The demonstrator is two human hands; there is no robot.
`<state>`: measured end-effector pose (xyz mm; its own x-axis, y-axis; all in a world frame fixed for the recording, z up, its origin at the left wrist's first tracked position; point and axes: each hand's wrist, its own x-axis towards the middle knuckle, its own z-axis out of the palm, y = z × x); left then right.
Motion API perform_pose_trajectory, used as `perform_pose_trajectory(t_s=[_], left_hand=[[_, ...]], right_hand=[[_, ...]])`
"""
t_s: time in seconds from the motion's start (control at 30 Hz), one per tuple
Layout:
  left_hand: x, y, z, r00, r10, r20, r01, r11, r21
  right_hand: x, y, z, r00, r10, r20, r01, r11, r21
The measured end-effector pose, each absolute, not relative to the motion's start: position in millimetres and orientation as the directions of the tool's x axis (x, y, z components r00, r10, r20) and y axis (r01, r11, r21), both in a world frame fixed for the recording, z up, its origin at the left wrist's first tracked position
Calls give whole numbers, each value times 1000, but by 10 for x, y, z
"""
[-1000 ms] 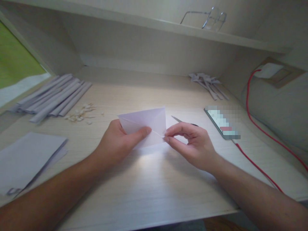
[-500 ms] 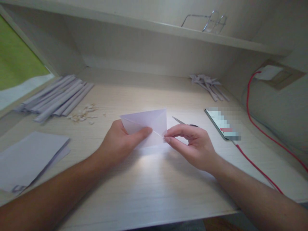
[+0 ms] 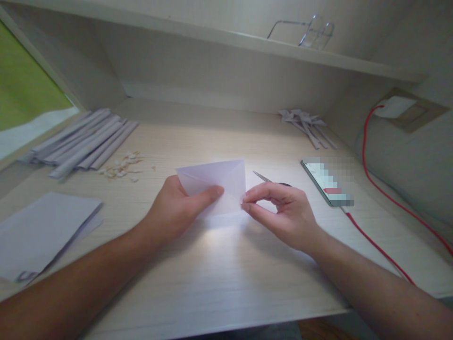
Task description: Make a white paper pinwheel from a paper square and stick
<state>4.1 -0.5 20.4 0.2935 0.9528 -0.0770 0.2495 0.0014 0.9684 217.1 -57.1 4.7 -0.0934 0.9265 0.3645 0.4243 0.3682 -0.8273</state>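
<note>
A white paper square (image 3: 231, 182) with diagonal creases is held up above the desk. My left hand (image 3: 180, 203) is closed on its left side, thumb across the front and the other fingers hidden behind. My right hand (image 3: 283, 212) pinches thumb and forefinger together at the paper's lower right corner. Between those fingertips a small bit of white shows, seemingly the folded-in corner. Just beyond the right hand lies a pair of scissors (image 3: 262, 176), its blade pointing left and its handle partly hidden by the hand.
Rolled paper tubes (image 3: 88, 141) lie at the left, beside small scattered pieces (image 3: 122, 167). Nearer stands a stack of paper (image 3: 49, 231). Paper pinwheels on sticks (image 3: 306, 125) sit at the back right. A phone (image 3: 322, 184) is plugged into a red cable (image 3: 378, 257). A shelf (image 3: 212, 40) overhangs.
A thin white line ran across the paper from the left thumb to the right fingertips; it no longer shows. Both hands stay almost in the same place.
</note>
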Motion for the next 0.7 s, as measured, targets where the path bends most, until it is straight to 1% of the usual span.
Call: perform_pose_trajectory(t_s=[0.37,0.7], left_hand=[[34,0,154,291,955,-57,195,-1,981],[39,7,158,302,952,-44,166,-7,986]], right_hand=[[2164,-568,48,-92,922,375,375,381,-845],[2165,-562,56,-113,924,364,404,378,-833]])
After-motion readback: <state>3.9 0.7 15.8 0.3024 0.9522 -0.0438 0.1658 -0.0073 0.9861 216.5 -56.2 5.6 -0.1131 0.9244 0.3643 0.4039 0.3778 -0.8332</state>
